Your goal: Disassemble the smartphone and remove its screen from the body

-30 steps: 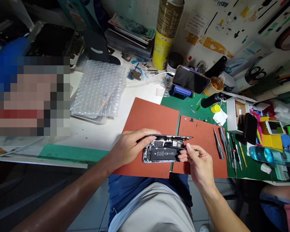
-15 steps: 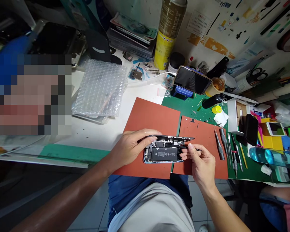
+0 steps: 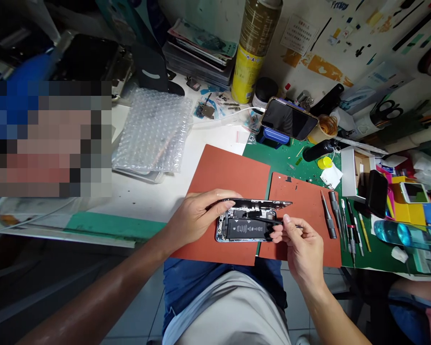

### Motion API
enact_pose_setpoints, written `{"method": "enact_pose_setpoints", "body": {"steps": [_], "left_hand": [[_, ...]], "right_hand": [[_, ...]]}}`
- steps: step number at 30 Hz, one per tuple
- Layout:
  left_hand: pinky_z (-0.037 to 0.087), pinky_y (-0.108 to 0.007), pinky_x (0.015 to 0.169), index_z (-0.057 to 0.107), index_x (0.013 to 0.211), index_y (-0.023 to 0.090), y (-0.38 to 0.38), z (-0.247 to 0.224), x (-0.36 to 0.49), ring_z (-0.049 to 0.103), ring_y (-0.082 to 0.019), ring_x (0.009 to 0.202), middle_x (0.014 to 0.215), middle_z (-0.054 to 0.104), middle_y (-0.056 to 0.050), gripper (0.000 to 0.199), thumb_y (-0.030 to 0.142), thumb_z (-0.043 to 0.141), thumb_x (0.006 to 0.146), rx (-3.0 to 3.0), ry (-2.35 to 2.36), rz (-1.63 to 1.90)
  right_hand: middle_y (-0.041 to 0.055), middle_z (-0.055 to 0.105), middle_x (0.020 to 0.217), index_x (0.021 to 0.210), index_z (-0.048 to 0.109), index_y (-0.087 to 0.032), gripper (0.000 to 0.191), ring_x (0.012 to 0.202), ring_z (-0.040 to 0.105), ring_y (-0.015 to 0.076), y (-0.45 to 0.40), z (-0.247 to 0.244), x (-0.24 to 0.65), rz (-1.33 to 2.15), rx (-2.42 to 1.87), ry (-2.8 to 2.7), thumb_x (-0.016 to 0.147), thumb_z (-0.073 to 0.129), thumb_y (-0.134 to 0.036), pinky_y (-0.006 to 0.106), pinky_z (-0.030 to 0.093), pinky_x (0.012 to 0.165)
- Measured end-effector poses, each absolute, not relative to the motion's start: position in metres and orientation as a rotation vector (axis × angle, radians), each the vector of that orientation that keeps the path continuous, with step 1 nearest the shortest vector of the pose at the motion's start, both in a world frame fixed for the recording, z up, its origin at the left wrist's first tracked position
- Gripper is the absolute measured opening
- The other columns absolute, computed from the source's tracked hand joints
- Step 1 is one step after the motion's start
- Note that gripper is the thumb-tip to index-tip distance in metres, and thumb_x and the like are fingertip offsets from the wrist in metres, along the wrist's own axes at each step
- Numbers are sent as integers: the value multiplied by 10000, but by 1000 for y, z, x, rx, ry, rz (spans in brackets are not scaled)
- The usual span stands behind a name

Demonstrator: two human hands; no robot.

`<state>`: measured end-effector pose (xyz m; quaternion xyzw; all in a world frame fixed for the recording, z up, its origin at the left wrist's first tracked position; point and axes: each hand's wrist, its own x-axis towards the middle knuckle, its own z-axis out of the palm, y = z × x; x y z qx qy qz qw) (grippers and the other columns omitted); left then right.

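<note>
Head view: an opened phone [image 3: 233,235] between the left hand [image 3: 197,215] and the right hand [image 3: 303,249], above reddish-brown mats on the counter [image 3: 201,136].
The phone is over the larger mat [image 3: 230,167], its right end crossing the gap toward the smaller mat [image 3: 294,196]; the dark battery [image 3: 249,230] faces up. The left fingers pinch the tilted screen panel [image 3: 260,204] near its left end, along the phone's far edge. The right fingers hold a thin dark tool [image 3: 264,221] that reaches in over the battery's far edge; whether its tip touches anything, I cannot tell. Right of the hands lie slim hand tools [image 3: 352,230]; beyond the mats, a second phone [image 3: 289,119] leans on a blue stand [image 3: 275,136].
</note>
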<state>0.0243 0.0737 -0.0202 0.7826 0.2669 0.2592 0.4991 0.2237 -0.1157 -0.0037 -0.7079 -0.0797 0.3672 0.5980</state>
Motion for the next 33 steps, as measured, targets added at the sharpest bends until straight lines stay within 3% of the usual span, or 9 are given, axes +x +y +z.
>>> {"method": "enact_pose_setpoints", "body": {"steps": [5, 10, 13, 18, 23, 33], "left_hand": [[636, -257, 887, 813, 1157, 261, 75, -18, 25, 810, -191, 990, 1125, 855, -18, 304, 423, 569, 1078, 1869, 702, 618], [634, -246, 884, 818, 1161, 267, 76, -17, 25, 810, -188, 979, 1127, 855, -9, 299, 423, 580, 1069, 1848, 745, 616], [636, -246, 878, 818, 1158, 267, 76, -18, 25, 812, -189, 972, 1122, 856, -8, 300, 424, 580, 1067, 1850, 741, 614], [627, -252, 903, 813, 1178, 278, 75, -19, 25, 814, -190, 998, 1130, 856, -1, 298, 422, 574, 1073, 1885, 726, 584], [621, -255, 907, 803, 1208, 289, 74, -20, 24, 813, -190, 1027, 1144, 854, 8, 297, 409, 564, 1078, 1893, 733, 562], [613, -230, 877, 798, 1209, 282, 73, -20, 25, 811, -173, 1022, 1148, 851, 16, 268, 381, 583, 1084, 1851, 699, 600]], "right_hand": [[59, 804, 747, 912, 798, -196, 279, 569, 748, 198, -132, 4, 208, 821, -1664, -320, 873, 902, -452, 332, 681, 563], [25, 817, 765, 927, 835, -251, 82, 616, 779, 210, -134, 13, 193, 523, -1768, -809, 875, 897, -250, 309, 672, 596], [2, 825, 779, 942, 840, -274, 145, 530, 715, 165, -128, 16, 189, 319, -1777, -1111, 863, 886, -162, 281, 610, 533], [5, 797, 700, 914, 799, -249, 54, 541, 748, 196, -113, 16, 185, 494, -1818, -901, 924, 847, -270, 284, 601, 501], [13, 764, 658, 860, 766, -231, 188, 522, 719, 190, -97, 16, 185, 685, -1798, -727, 937, 829, -392, 297, 622, 519], [-3, 742, 685, 843, 766, -220, 174, 511, 641, 126, -83, 28, 195, 582, -1869, -1049, 967, 782, -342, 228, 519, 479]]}}
